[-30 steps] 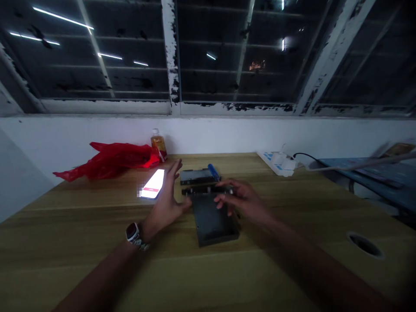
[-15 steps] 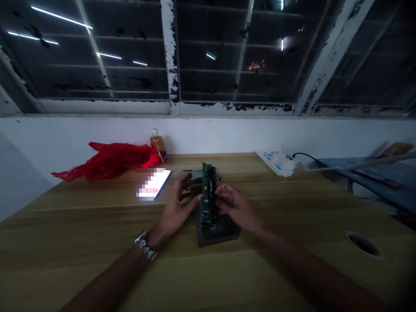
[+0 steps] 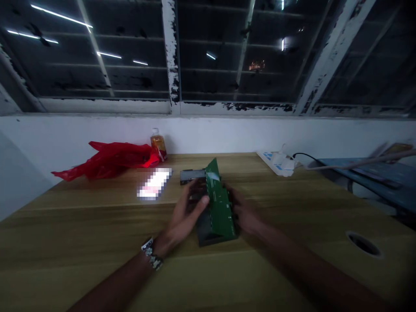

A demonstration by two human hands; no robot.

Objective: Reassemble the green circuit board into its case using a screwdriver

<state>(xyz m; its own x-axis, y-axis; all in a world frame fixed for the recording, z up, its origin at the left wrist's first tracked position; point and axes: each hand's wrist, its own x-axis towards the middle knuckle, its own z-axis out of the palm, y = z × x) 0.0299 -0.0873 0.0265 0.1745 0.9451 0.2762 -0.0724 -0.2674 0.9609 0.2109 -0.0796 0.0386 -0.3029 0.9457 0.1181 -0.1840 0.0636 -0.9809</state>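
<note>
A green circuit board [image 3: 219, 203] is tilted up over a dark rectangular box-like casing [image 3: 205, 236] in the middle of the wooden desk. My left hand [image 3: 186, 214] is at the board's left edge, its thumb against that edge and its fingers curved round toward the far side, with the fingertips partly hidden. At the right edge, my right hand [image 3: 248, 214] grips the board from behind, its fingertips out of sight. Just beyond my left fingers lies a grey-black flat part [image 3: 191, 175], partly covered by the board.
A lit phone [image 3: 154, 184], its screen blurred out, lies to the left. Behind it are a red plastic bag [image 3: 120, 160] and a drink bottle [image 3: 158, 145]. A white power strip [image 3: 276, 162] with a plugged-in cable sits at the back right. The desk has a round cable hole [image 3: 364, 245].
The circuit board has turned from nearly edge-on to show its flat green face, leaning right. My right hand has moved slightly right and down with it; the left thumb has shifted right.
</note>
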